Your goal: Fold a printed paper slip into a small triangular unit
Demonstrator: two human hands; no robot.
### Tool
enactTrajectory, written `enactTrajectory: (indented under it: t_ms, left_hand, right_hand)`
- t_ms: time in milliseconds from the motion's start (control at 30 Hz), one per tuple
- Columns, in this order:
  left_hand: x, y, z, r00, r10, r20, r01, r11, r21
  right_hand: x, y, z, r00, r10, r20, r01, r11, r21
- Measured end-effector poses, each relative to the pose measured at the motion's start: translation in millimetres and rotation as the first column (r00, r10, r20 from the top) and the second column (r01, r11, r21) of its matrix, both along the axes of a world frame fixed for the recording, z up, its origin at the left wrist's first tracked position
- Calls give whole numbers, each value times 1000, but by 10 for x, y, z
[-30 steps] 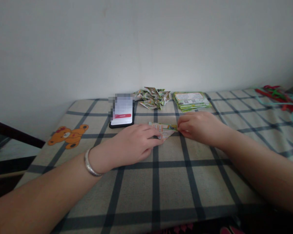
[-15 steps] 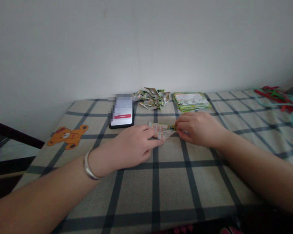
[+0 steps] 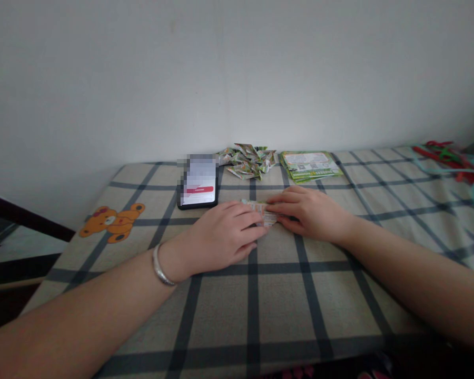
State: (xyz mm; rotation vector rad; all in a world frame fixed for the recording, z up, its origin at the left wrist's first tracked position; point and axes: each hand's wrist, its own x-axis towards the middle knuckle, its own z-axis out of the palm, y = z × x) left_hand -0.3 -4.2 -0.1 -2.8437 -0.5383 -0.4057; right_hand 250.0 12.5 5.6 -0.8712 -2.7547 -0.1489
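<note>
A small printed paper, folded and lying on the checked cloth, is between my two hands. My left hand covers its left part, fingers closed over it against the table. The right end is pinched between the thumb and fingers of my right hand. Much of the paper is hidden under my fingers. Beyond my hands lies a pile of folded paper pieces, several of them pointed. To its right is a stack of flat green-and-white printed leaflets.
A phone with a lit screen lies left of the pile. Red, green and pale blue ribbons lie at the far right. The checked tablecloth bears a bear picture. A white wall rises behind the table.
My right hand has moved left along the paper, closer to my left hand. My left hand has shifted slightly right and covers more of the paper. Less of the paper shows.
</note>
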Motion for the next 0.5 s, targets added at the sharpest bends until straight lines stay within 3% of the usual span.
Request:
enactTrajectory:
  t_ms: [233,500]
  left_hand:
    - [2,14,9,999,-38,11,38,999,24]
    - [-12,58,-7,992,-103,68,106,994,-40]
  right_hand:
    - [-20,-4,-6,999,9,-52,-9,1000,-3]
    - [0,23,-83,994,63,-84,-68,996,-53]
